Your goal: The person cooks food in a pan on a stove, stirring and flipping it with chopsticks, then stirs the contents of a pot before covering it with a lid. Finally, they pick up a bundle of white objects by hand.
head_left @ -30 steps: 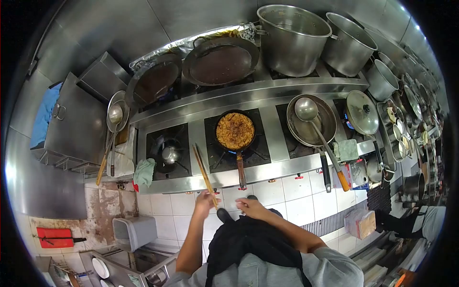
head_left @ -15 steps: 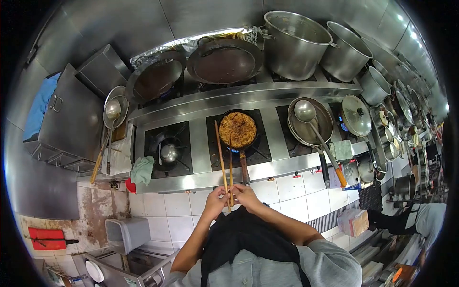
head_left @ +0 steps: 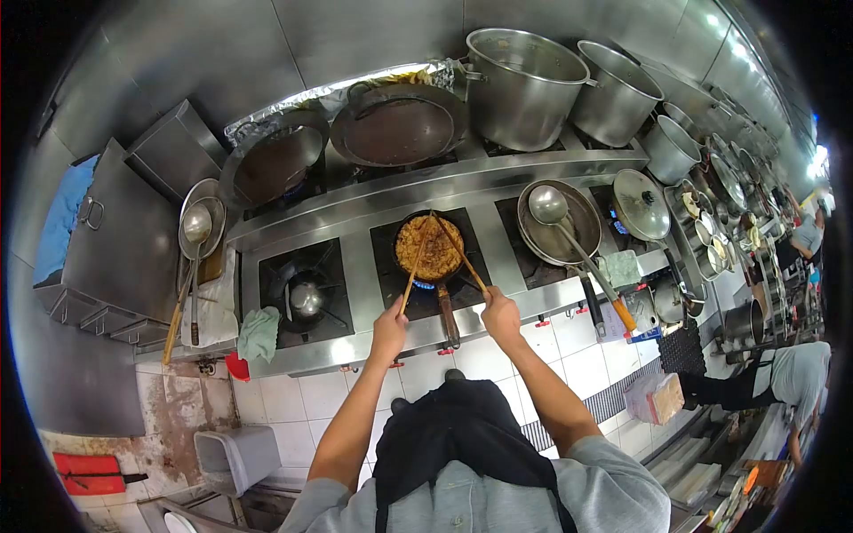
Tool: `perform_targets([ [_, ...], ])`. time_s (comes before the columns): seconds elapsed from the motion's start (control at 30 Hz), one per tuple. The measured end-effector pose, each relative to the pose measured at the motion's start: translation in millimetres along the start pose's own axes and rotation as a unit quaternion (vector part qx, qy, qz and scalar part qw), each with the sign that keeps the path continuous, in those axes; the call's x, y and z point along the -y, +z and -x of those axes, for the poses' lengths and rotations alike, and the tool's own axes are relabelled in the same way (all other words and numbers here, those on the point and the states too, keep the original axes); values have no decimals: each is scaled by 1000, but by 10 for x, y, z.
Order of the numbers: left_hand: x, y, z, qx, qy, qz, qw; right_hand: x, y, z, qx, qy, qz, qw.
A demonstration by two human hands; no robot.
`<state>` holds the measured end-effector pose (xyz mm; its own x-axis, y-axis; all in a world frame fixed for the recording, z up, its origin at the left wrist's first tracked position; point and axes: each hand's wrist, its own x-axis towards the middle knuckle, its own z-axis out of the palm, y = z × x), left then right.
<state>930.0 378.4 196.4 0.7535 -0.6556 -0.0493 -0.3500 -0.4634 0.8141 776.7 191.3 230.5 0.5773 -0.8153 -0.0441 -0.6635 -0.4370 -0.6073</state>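
Observation:
A frying pan (head_left: 447, 311) with a wooden handle sits over a blue flame on the middle burner. Golden-brown food (head_left: 433, 258), like a thick omelette, fills it. My left hand (head_left: 389, 332), left of the handle, is closed around the lower end of a long chopstick (head_left: 410, 282). Closed on the other chopstick (head_left: 466, 261) is my right hand (head_left: 501, 314), right of the handle. Both sticks slant inward over the food, their tips close together at the pan's far rim. Whether they press into the food cannot be made out.
On the left burner rests a ladle bowl (head_left: 306, 299). A wide pan (head_left: 591, 240) to the right carries a long ladle (head_left: 549, 204). Behind stand two woks and tall pots (head_left: 526, 98). A lidded pan (head_left: 641, 206) sits further right. Another person (head_left: 791, 377) is at far right.
My hands, together near my body before, have moved apart and forward, one chopstick in each. The stick tips have shifted to the pan's far rim. The camera view has shifted slightly.

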Motion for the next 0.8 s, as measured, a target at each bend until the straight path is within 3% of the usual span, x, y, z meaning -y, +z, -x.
perform_targets([
  [0.1, 174, 152, -272, -12, 54, -104, 993, -178, 301, -141, 62, 37, 44, 996],
  [0.17, 211, 163, -326, 42, -3, -215, 976, -185, 350, -143, 85, 71, 45, 993],
  [0.23, 160, 115, -325, 51, -21, -182, 982, -187, 387, -113, 46, 37, 27, 998],
  [0.37, -98, -82, -216, 42, -39, -63, 996, -84, 136, -98, 64, 38, 30, 997],
  [0.5, -70, -125, -208, 22, -33, -65, 997, -19, -3, -67, 50, 68, 35, 996],
  [0.57, 134, -55, -343, 25, 9, -200, 979, -142, 121, -95, 42, 64, 47, 996],
  [0.63, 143, -80, -404, 25, 16, -238, 971, -202, 218, -152, 28, 62, 63, 996],
  [0.7, 49, -179, -376, 72, -33, -139, 987, -192, 183, -155, 36, 65, 60, 995],
  [0.8, -317, -411, -191, 28, -43, -90, 995, 73, -73, -141, 47, 45, 45, 997],
])
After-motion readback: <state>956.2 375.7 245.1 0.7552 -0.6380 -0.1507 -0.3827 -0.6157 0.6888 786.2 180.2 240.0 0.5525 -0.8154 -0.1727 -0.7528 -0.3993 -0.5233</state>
